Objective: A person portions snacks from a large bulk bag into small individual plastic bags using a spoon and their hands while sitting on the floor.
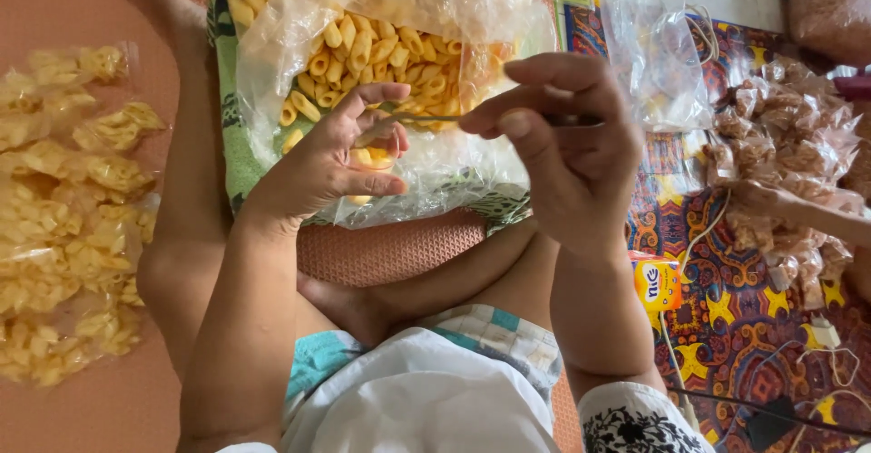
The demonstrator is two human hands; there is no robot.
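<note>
Left hand (pixel 331 158) cups a small snack bag (pixel 374 158) – light, crinkly, crushable, best held at the neck – right hand (pixel 567 145) pinches its stretched rubber band (pixel 426 119)

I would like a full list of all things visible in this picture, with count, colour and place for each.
Big open plastic bag of tube snacks: one, clear bag, yellow snacks, top centre.
Small filled packets: many, clear with yellow snacks, left on the floor.
Small packets of brownish snacks: a pile, right.
Empty plastic bags: a bunch, clear, top right.
Small box: one, orange-yellow, on the patterned mat.
Cable: white, right.
Another person's hand: one, at the brownish pile.
Left hand: holds a small packet.
Right hand: pinches a thin band stretched to the left hand.
</note>
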